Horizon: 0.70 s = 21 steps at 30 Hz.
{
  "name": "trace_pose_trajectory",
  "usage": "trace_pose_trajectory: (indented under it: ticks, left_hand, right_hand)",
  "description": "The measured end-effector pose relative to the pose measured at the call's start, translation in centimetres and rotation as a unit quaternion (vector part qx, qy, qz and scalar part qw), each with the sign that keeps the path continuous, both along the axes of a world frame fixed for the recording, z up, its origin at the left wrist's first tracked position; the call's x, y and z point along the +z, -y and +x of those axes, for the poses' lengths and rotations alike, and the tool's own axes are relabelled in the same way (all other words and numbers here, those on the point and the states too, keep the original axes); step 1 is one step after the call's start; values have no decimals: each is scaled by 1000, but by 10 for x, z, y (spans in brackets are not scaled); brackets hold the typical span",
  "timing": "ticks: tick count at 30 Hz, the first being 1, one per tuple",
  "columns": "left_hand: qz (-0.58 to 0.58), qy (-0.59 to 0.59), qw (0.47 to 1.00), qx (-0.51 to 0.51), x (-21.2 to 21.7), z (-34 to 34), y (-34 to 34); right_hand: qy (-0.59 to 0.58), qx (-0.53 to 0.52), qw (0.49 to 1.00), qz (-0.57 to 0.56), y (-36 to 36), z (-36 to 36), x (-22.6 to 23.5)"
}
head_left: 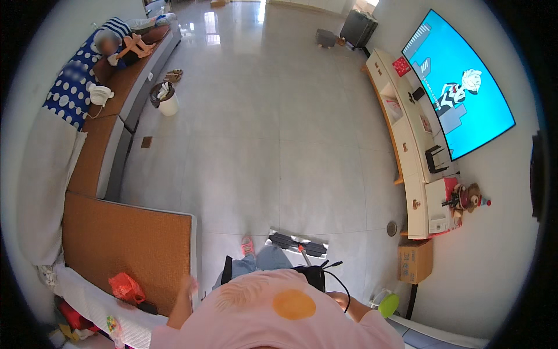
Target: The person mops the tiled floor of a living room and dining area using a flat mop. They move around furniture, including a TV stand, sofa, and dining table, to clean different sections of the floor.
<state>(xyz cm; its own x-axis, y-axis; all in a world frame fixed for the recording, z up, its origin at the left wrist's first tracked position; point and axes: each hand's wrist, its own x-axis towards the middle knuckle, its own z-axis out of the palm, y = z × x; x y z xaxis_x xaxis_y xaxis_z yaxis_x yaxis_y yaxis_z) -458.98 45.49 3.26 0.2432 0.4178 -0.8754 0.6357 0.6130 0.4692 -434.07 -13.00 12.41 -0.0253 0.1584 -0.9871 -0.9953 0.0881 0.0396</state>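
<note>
One big tiled floor (261,134) takes up most of the view, with a sofa (116,238) on the left and a TV (459,81) on the right. The flat mop (297,243) lies on the floor just ahead of the feet, its handle running back toward the body. I'd say long, straight, overlapping passes would work best here. Left hand (189,285) is raised beside the sofa edge and blurred — can't tell its grip. Right hand is hidden behind the shirt — can't tell either.
</note>
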Motion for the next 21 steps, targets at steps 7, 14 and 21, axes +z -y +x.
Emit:
trace_pose_trajectory:
  ticks: [7,14,21]
  left_hand:
    - [136,53,985,-96,82,370,-141]
    - [40,36,993,-101,70,551,-181]
    - [-90,-145,984,41,14,528,-218]
  right_hand:
    - [34,-23,999,-6,-112,181,25]
    - [78,-15,997,-14,-208,432,27]
    - [93,30,995,-14,-318,656,48]
